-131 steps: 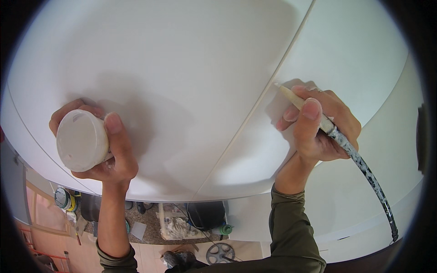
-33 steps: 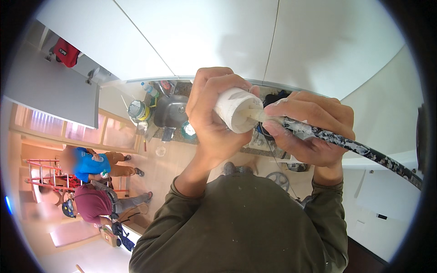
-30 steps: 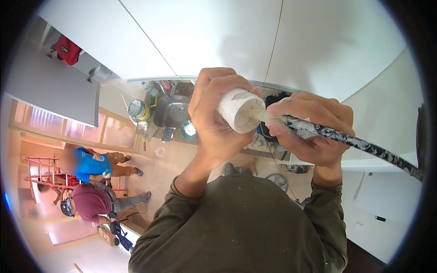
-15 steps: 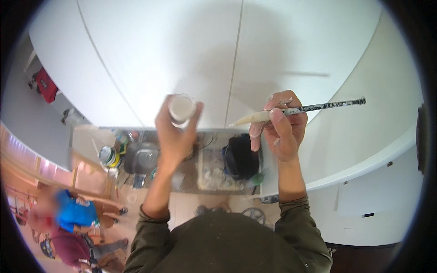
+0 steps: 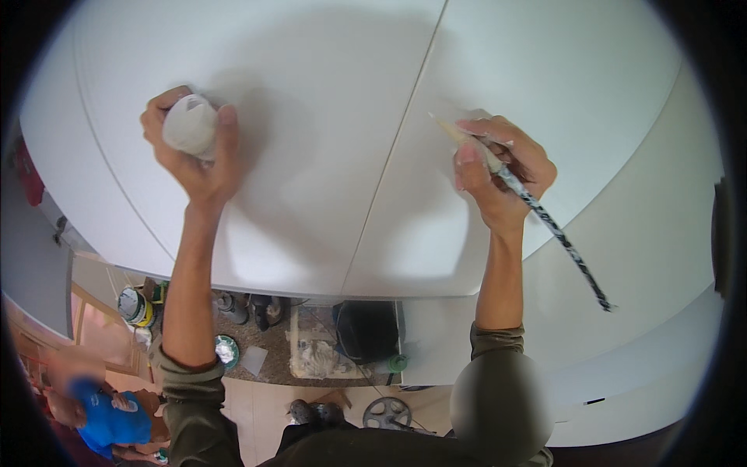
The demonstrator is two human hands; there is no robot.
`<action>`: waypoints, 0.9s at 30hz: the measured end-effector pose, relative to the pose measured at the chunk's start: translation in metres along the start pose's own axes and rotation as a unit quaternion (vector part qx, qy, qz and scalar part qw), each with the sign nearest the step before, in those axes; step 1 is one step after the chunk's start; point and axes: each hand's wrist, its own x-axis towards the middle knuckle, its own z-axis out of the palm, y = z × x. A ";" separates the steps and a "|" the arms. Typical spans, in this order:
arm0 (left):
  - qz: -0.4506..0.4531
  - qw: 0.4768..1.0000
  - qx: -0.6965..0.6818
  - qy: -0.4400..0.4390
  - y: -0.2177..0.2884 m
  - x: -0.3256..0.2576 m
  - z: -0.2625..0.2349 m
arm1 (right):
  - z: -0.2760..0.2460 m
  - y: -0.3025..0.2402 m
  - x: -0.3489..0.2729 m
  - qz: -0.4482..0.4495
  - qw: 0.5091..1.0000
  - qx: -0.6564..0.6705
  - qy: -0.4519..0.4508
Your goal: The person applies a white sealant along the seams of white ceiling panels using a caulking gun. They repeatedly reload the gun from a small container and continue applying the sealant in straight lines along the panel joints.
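Wrapped around a small white cup [image 5: 189, 126], my left hand [image 5: 204, 180] is near the left part of a broad white panel surface [image 5: 311, 156]. The cup is tilted and its contents are hard to make out. In my right hand [image 5: 515, 167] is a paintbrush [image 5: 562, 237] with pale, pointed bristles and a dark handle spattered white. Its bristle tip points up and left, just to the right of the thin seam [image 5: 389, 162] between two panels. Whether the tip touches the panel, I cannot tell. White smears show on the fingers of my right hand.
Below the panels runs a counter with a paint can [image 5: 135, 306], a black item [image 5: 369, 331], a green-rimmed container [image 5: 226, 352] and a pale tray [image 5: 296, 354]. A person in a blue shirt [image 5: 117, 420] is at lower left. A grey wheel [image 5: 387, 412] shows lower down.
My left hand has moved up and left with the cup. My right hand has risen slightly, and the brush has turned so its tip points up-left and its handle slants down-right.
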 end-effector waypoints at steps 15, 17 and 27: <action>0.087 0.996 -0.003 -0.001 -0.011 -0.004 0.010 | 0.028 0.048 0.021 -0.187 0.976 -0.071 0.087; 0.099 0.995 0.002 -0.004 -0.010 -0.003 0.010 | 0.026 0.046 0.021 -0.185 0.976 -0.086 0.080; 0.121 0.992 -0.022 0.019 -0.008 0.005 0.017 | 0.031 0.046 0.027 -0.191 0.973 -0.098 0.089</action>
